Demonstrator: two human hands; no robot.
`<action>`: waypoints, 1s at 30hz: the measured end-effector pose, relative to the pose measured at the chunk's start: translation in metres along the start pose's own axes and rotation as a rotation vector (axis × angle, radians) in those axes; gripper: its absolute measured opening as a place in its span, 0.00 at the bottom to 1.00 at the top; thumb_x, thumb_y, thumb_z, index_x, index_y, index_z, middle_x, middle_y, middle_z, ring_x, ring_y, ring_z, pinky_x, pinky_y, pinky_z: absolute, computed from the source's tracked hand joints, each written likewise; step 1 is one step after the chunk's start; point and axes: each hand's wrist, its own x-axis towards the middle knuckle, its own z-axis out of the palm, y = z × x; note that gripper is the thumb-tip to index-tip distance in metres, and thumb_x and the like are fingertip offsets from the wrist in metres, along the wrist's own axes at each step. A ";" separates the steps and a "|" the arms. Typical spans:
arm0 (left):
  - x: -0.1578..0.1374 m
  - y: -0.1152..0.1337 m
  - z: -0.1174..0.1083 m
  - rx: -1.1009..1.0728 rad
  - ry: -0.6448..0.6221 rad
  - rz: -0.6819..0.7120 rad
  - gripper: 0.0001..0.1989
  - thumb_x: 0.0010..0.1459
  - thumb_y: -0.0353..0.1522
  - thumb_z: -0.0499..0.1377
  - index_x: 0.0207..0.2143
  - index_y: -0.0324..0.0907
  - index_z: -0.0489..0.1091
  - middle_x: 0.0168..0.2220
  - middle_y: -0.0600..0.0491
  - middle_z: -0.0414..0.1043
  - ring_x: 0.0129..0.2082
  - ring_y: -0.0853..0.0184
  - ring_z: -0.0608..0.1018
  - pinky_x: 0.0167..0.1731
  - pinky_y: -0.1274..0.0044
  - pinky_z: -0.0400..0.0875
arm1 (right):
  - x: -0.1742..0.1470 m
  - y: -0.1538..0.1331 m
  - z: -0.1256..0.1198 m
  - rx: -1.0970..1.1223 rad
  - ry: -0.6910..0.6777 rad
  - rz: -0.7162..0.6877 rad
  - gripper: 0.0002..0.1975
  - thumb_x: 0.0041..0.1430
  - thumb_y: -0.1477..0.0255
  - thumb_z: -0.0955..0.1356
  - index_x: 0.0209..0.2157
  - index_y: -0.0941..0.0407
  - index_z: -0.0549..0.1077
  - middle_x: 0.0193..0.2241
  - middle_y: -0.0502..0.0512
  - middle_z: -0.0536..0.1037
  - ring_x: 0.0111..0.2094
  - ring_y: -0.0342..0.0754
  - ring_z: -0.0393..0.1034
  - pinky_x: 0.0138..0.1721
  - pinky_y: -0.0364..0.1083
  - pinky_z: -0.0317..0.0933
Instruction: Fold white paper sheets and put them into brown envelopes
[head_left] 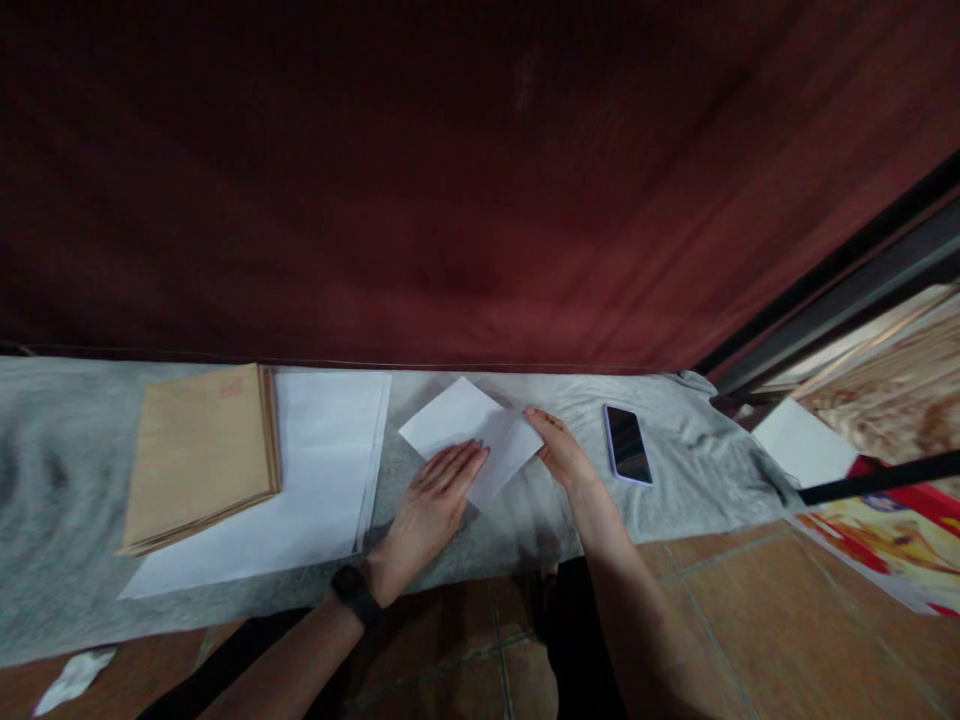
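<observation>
A white sheet of paper (pixel 459 412), folded into a roughly diamond-like shape, rests on the grey cloth in front of me. My left hand (pixel 431 505) lies flat on its lower left part, fingers stretched out and close together. At the right corner, my right hand (pixel 561 448) grips the paper's edge, thumb side toward the sheet. Part of the paper is hidden under my left fingers. A phone (pixel 628 445) with a dark screen and a pale purple case lies to the right of my right hand.
The grey cloth (pixel 697 480) covers a narrow surface. At left, a stack of brown paper envelopes (pixel 202 445) sits on large white sheets (pixel 330 470). A dark red fabric panel (pixel 450 220) rises behind. A colourful printed box (pixel 900 535) lies at right near the tiled floor (pixel 727 600).
</observation>
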 end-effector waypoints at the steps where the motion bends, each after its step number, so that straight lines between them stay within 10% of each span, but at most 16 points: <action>1: 0.002 0.002 -0.002 -0.127 0.090 -0.100 0.23 0.68 0.29 0.46 0.63 0.44 0.66 0.62 0.48 0.70 0.63 0.61 0.70 0.65 0.64 0.62 | 0.000 -0.002 0.000 0.018 0.000 -0.009 0.25 0.56 0.45 0.68 0.35 0.54 0.73 0.32 0.55 0.80 0.33 0.49 0.74 0.34 0.46 0.68; 6: 0.022 0.015 -0.010 -0.898 0.597 -0.596 0.20 0.70 0.43 0.49 0.56 0.45 0.70 0.53 0.49 0.78 0.55 0.60 0.77 0.56 0.68 0.73 | -0.005 0.002 0.012 0.086 -0.002 0.014 0.24 0.68 0.52 0.58 0.44 0.55 0.73 0.44 0.62 0.81 0.46 0.53 0.77 0.47 0.52 0.72; 14: 0.032 0.013 -0.011 -1.434 0.690 -0.827 0.19 0.59 0.40 0.64 0.50 0.44 0.72 0.49 0.48 0.80 0.52 0.61 0.79 0.51 0.69 0.75 | -0.013 0.024 0.026 0.084 -0.097 0.010 0.20 0.52 0.58 0.72 0.43 0.56 0.75 0.38 0.58 0.82 0.38 0.54 0.77 0.38 0.49 0.71; 23: 0.000 -0.045 -0.031 -0.662 0.365 -0.821 0.31 0.46 0.36 0.67 0.54 0.41 0.69 0.23 0.62 0.71 0.21 0.69 0.73 0.24 0.79 0.65 | 0.001 0.041 0.003 -0.422 -0.037 -0.098 0.07 0.52 0.66 0.69 0.32 0.55 0.75 0.27 0.50 0.78 0.30 0.48 0.71 0.32 0.45 0.65; 30: 0.002 -0.025 -0.035 0.253 -0.151 -0.806 0.29 0.62 0.32 0.55 0.66 0.46 0.60 0.40 0.49 0.80 0.36 0.58 0.81 0.36 0.71 0.71 | -0.006 0.050 0.014 -0.851 0.181 -0.270 0.11 0.59 0.75 0.66 0.44 0.55 0.75 0.35 0.55 0.79 0.37 0.52 0.75 0.42 0.49 0.69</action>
